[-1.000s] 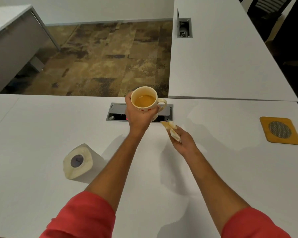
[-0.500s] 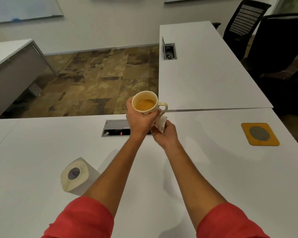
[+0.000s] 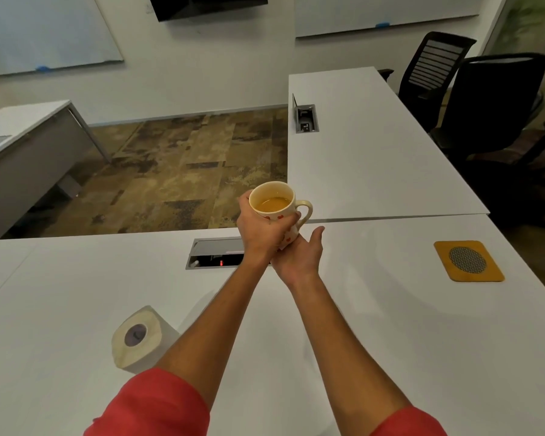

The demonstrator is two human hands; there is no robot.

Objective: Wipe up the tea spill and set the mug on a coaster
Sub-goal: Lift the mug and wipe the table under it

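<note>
- Head view: the left hand wraps round the cream ceramic mug with red hearts, holding it upright in the air above the grey cable hatch.
- The right hand is pressed beneath the mug's base, thumb stretched out; whether it holds a tissue there cannot be told.
- To dry the base well, the mug should be kept level, since the tea sits high, and the underside dabbed before it goes down.
- Right of the hatch, well apart, lies one orange square coaster with a mesh centre.
- Nearer the person than the hatch and to its left: one roll of white tissue paper.
- Count: two hands, one mug, one coaster, one roll.
</note>
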